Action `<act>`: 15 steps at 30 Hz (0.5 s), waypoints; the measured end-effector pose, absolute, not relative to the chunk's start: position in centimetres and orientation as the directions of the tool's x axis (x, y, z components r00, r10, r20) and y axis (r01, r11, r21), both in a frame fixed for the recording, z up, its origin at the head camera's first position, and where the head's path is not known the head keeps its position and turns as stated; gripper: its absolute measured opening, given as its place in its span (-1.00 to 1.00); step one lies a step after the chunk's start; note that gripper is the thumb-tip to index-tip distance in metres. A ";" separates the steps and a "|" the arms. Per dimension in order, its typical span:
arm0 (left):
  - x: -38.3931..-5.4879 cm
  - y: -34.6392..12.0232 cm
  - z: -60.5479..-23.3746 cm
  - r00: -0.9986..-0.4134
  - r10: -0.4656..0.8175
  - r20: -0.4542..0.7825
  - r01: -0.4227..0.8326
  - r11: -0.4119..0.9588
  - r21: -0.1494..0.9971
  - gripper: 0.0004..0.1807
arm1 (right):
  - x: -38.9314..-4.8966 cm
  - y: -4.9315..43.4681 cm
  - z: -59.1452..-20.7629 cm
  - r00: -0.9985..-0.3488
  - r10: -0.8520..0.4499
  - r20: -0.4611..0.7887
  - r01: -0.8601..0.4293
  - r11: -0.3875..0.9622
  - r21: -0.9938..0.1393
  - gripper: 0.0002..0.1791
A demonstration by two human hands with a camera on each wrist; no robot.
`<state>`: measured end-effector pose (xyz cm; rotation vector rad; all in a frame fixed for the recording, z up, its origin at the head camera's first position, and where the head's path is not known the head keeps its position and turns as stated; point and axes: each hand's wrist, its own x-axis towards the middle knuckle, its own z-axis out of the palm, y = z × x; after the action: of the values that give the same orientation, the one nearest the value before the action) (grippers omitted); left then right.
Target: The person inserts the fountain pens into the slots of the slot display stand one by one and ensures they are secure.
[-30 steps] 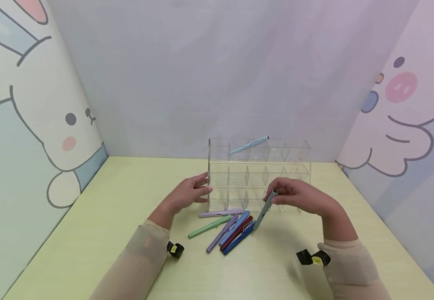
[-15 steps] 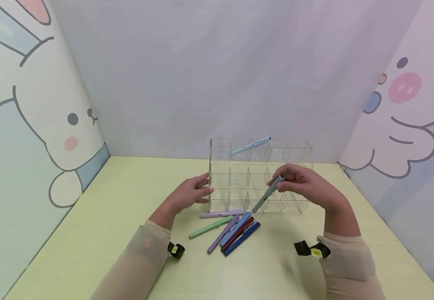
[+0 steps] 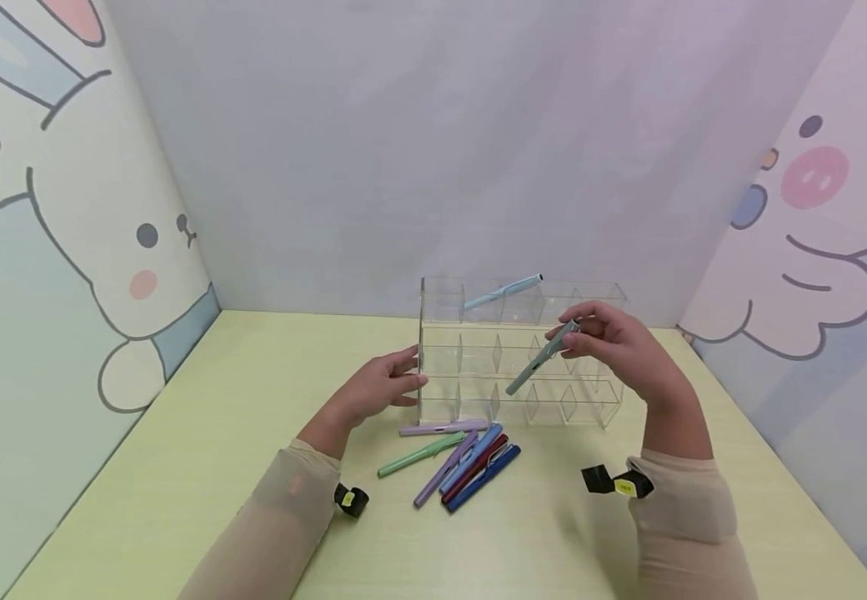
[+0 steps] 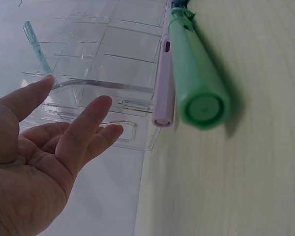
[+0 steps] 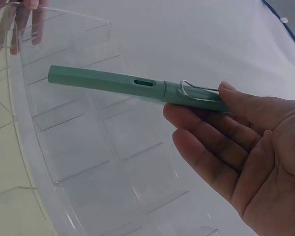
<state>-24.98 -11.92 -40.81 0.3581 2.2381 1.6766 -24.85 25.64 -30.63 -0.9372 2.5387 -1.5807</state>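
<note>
My right hand (image 3: 613, 346) pinches a grey-green fountain pen (image 5: 108, 81) by its clip end between thumb and fingers. The pen slants down to the left in front of the clear acrylic rack (image 3: 441, 360), a stand with three tiers of compartments. At the rack's left side, my left hand (image 3: 377, 387) has its fingers loosely extended against the panel, holding nothing. A light blue pen (image 3: 504, 292) leans in the top tier.
In front of the rack lie a lilac pen (image 3: 441, 428), a light green pen (image 3: 422, 454), a purple pen (image 3: 441, 479), a blue pen (image 3: 471, 458), a dark red pen (image 3: 471, 475) and a dark blue pen (image 3: 484, 477). Printed walls surround the table (image 3: 291, 350).
My right hand has lifted the grey-green pen from beside the dark blue pen, up and slightly right, to the height of the rack's middle tier. My left hand has stayed at the rack's side.
</note>
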 end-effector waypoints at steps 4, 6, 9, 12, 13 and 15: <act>-25.0 -11.7 -40.9 -0.913 0.395 -0.103 0.007 0.267 0.964 -0.17 | -24.9 26.0 -30.2 -0.814 -0.469 0.344 -0.511 0.294 -0.808 -0.70; -25.0 -11.6 -40.9 -0.911 0.401 -0.100 0.010 0.264 0.965 -0.17 | -24.9 26.2 -30.0 -0.812 -0.451 0.370 -0.524 0.286 -0.802 -0.71; -25.0 -11.6 -40.8 -0.914 0.394 -0.098 0.012 0.269 0.963 -0.17 | -24.9 26.5 -29.8 -0.813 -0.409 0.415 -0.539 0.256 -0.802 -0.71; -25.0 -11.8 -40.7 -0.918 0.385 -0.095 0.013 0.268 0.963 -0.17 | -25.1 26.6 -29.9 -0.813 -0.354 0.461 -0.543 0.177 -0.821 -0.70; -25.0 -11.8 -40.7 -0.918 0.383 -0.102 0.005 0.268 0.963 -0.17 | -25.1 26.6 -30.0 -0.814 -0.331 0.477 -0.543 0.144 -0.827 -0.70; -25.0 -11.9 -40.8 -0.915 0.389 -0.108 -0.002 0.263 0.965 -0.16 | -25.3 26.5 -30.2 -0.816 -0.276 0.508 -0.544 0.070 -0.836 -0.69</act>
<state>-24.97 -11.86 -40.80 0.3545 2.2163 1.6935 -25.27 26.48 -30.15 -0.9578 2.4432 -2.0951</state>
